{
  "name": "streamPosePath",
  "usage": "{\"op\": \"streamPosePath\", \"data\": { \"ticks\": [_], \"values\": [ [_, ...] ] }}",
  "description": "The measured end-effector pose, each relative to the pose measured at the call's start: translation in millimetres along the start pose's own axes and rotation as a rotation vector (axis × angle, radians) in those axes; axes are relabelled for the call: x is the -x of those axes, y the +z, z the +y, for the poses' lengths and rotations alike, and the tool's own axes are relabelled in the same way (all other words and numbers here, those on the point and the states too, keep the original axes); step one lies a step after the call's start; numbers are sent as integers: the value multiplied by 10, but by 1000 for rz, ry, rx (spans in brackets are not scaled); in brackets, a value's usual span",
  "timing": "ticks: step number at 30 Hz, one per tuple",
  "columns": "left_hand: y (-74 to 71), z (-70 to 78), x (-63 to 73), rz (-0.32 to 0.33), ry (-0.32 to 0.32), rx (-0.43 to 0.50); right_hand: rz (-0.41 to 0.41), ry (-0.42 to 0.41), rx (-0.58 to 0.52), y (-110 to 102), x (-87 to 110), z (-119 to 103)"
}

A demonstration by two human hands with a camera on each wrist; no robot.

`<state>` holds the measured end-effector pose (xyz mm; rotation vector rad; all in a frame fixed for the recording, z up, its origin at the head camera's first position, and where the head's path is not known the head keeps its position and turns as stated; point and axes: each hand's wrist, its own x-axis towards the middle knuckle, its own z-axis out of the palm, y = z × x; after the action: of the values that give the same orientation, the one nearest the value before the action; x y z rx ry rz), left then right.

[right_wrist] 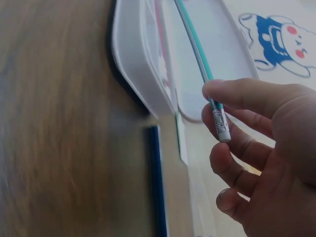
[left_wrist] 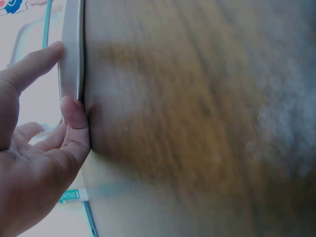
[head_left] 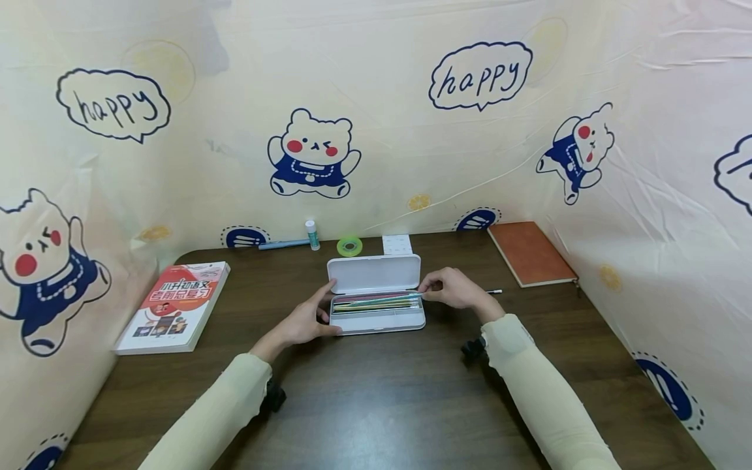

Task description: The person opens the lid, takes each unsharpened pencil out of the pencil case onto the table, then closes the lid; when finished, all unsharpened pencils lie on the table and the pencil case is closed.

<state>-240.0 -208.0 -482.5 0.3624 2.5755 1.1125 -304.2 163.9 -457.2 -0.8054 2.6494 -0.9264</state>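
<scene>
A white pencil case (head_left: 376,324) lies open on the table, its lid (head_left: 374,274) tipped back, with several coloured pencils (head_left: 358,305) inside. At its left end my left hand (head_left: 302,321) holds the case, thumb at the front corner and fingers toward the hinge; the left wrist view shows the fingers on the case's side wall (left_wrist: 72,44). My right hand (head_left: 451,287) pinches a green pencil (right_wrist: 201,54) between thumb and forefinger near its white eraser. That pencil slants over the case's right end. Partly hidden behind the right hand, another pencil (head_left: 495,291) lies on the table.
Behind the case are a glue stick (head_left: 312,235), a blue pen (head_left: 284,245), green tape (head_left: 349,246) and a white card (head_left: 397,245). A book (head_left: 176,307) lies left, a brown notebook (head_left: 531,253) back right. Patterned cloth (head_left: 382,163) borders the dark wooden table (head_left: 376,405).
</scene>
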Motion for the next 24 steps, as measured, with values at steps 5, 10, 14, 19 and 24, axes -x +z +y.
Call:
{"op": "streamPosePath", "data": {
  "ticks": [5, 10, 14, 19, 24],
  "values": [
    [2, -7, -4, 5, 0, 2, 19, 39, -6, -126, 89, 135],
    [5, -14, -5, 4, 0, -6, 49, 54, 10, -248, 212, 297],
    [2, -17, -2, 0, 3, -5, 85, 58, 27, -338, 327, 424],
    [-4, -9, 1, -3, 2, -8, 121, 85, 33, -455, 476, 548],
    [-1, -1, 3, 0, -5, -5, 126, 115, 41, -550, 597, 702]
  ]
}}
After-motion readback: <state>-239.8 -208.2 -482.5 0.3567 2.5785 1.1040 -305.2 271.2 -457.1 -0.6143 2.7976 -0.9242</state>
